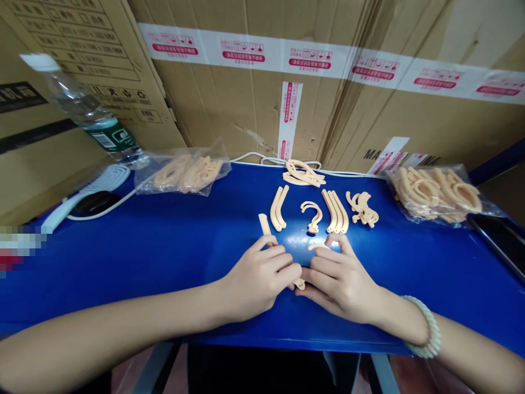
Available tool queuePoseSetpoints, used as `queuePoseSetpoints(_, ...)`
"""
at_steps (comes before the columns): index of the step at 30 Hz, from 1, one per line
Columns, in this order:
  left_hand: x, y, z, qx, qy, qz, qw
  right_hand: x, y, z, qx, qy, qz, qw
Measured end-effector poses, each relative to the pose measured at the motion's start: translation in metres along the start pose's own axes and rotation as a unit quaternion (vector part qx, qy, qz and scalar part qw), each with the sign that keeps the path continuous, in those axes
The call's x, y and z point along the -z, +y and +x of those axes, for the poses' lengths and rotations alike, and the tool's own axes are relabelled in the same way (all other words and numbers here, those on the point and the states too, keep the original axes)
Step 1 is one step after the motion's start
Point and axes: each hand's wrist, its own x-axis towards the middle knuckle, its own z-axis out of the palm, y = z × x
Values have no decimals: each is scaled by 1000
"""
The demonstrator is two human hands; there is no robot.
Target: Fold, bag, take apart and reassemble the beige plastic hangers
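Observation:
My left hand (266,279) is closed around a beige plastic hanger arm (266,225); its upper end sticks out above the index finger and its lower end shows between my hands. My right hand (342,282) is closed, with thumb and fingertips meeting the left at that lower end. From under its raised index finger pokes the thin curved tip of a hanger hook (318,247), the rest hidden by the fingers. Just beyond lie more hanger hooks (315,213), a pair of curved hanger arms (279,208) and several more hanger arms (335,210).
Small beige parts (363,209) and a pile of looped parts (302,174) lie farther back on the blue table (184,241). Bagged parts (188,172) sit left, another bag (437,191) right, near a phone (498,241). A water bottle (94,117), white fan (102,183) and cardboard boxes (229,104) border it.

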Motion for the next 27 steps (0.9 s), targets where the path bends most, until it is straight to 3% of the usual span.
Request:
queuePoseSetpoints(12, 3, -1, 2, -3, 42, -45, 998, 2, -2, 0, -27, -1, 72, 997)
queuePoseSetpoints(17, 9, -3, 3, -35, 91, -7, 995, 8, 6, 1, -95, 30, 164, 981)
queuePoseSetpoints(21, 17, -22, 6, -34, 86, -22, 995, 14, 30, -2, -128, 85, 104, 983)
queuePoseSetpoints(27, 17, -68, 8, 1, 44, 43, 998, 6, 55, -2, -124, 35, 2, 992)
